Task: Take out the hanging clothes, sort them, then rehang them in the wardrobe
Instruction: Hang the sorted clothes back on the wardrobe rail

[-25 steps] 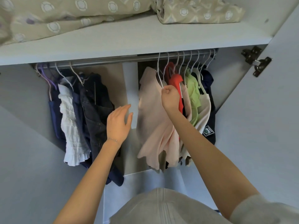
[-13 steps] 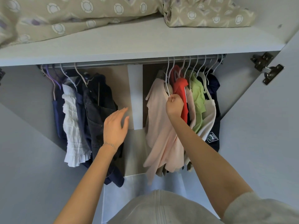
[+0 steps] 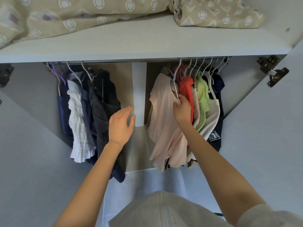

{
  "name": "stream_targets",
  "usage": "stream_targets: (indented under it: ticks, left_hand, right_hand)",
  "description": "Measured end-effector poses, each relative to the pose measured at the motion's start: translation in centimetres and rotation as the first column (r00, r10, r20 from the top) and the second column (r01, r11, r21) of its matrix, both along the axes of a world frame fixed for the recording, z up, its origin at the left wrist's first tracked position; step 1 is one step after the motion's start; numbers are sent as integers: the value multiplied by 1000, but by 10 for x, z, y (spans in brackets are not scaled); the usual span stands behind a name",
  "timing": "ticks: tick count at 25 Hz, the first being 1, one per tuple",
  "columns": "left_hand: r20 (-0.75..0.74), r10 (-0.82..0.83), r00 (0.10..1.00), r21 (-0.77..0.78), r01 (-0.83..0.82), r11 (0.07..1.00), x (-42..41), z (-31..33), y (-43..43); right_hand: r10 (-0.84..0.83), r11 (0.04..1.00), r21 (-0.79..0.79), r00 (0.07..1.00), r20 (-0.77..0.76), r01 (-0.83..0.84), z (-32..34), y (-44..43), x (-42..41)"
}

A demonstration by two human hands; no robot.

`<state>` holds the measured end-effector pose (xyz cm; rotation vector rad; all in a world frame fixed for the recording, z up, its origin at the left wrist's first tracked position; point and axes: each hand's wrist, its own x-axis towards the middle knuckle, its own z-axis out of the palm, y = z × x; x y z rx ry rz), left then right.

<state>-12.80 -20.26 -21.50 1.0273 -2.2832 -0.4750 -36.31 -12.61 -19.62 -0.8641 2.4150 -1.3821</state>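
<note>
Right hand (image 3: 182, 108) apparently pinching soft pink top's (image 3: 164, 122) thin wire hanger (image 3: 175, 86)

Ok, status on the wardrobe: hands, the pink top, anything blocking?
Right hand shut on pink top at its hanger. Left hand open, holding nothing, beside dark clothes. Top not yet off rail; red top pressed close alongside.

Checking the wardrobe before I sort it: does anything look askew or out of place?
The patterned bedding lies crumpled, not folded, on the top shelf. The pink top hangs skewed where the right hand grips it.
</note>
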Motion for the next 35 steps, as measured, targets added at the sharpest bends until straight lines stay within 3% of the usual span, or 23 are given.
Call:
stream_targets:
  ticks: [4, 11, 18, 23, 30, 35]
  left_hand:
    - [3, -28, 1000, -8, 28, 1000, 18, 10, 4]
    - [-2, -42, 999, 46, 42, 998, 65, 11, 40]
    - [-67, -4, 998, 98, 11, 995, 123, 11, 126]
    - [-223, 133, 966, 171, -95, 981, 171, 11, 208]
    - [-224, 186, 957, 68, -175, 982, 239, 44, 301]
    - [-294, 199, 935, -14, -212, 977, 278, 81, 321]
  right_hand:
    - [101, 994, 49, 975, -197, -93, 5, 29, 43]
    - [150, 988, 78, 940, -306, -132, 20, 93, 126]
    - [224, 974, 52, 916, -333, -220, 33, 168, 180]
    - [373, 925, 47, 874, -312, -377, 32, 225, 223]
    - [465, 871, 7, 819, -337, -492, 58, 298, 274]
    - [485, 849, -13, 790, -374, -528, 98, 312, 312]
